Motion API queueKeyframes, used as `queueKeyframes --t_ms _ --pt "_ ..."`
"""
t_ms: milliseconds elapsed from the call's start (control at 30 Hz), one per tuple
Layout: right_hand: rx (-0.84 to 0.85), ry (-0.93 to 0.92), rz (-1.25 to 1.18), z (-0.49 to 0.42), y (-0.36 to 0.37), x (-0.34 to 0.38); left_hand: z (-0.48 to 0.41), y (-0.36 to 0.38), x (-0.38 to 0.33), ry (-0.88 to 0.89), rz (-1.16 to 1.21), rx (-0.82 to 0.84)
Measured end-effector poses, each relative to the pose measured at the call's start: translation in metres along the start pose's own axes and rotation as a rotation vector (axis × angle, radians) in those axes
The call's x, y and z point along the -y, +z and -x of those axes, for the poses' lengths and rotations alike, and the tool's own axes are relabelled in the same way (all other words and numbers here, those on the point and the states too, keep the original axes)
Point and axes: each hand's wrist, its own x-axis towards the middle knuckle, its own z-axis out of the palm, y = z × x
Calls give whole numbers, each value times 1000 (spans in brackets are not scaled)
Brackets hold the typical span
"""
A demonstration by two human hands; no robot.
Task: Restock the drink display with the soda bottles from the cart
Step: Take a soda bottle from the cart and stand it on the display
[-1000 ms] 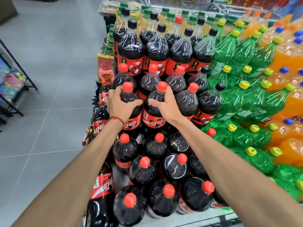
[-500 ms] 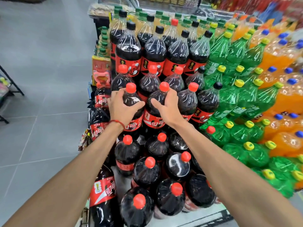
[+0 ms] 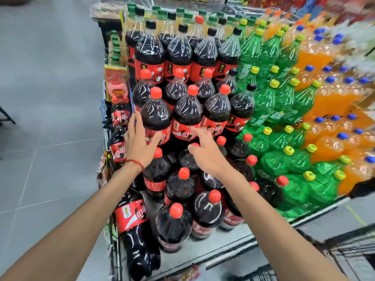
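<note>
Green bottles (image 3: 263, 104) flank the cola bottles (image 3: 186, 112), orange bottles (image 3: 328, 102) beyond.

On my feed I see a grey tiled floor (image 3: 50, 98) with a black rack's leg (image 3: 6, 116) at its left edge, a yellow-and-red box (image 3: 116, 75) with a pink packet (image 3: 117, 92) just below it, snack packets (image 3: 102, 169) hanging lower down, and blurred red goods (image 3: 274, 3) along the far top.
</note>
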Motion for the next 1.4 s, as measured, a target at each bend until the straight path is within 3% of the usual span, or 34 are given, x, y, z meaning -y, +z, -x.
queueKeyframes --t_ms 133,300,400,600,933,1067,1300,1400 --pt "-28 -15 -192 58 14 8 51 -16 7 -6 35 32" --pt "-34 -75 -360 121 55 20 130 -57 30 33 -21 261" --pt "-43 -119 -456 146 81 27 167 -86 46 20 -33 297" --pt "19 -11 -501 190 137 21 213 -132 85 -92 -7 343" --pt "11 265 -353 167 217 4 141 -123 127 -328 144 458" --pt "-97 383 -275 136 249 -11 86 -96 149 -376 230 662" --pt "-188 544 -73 95 286 -20 27 -64 165 -529 185 817" --pt "-60 652 -38 72 291 -39 17 -49 170 -567 139 855"
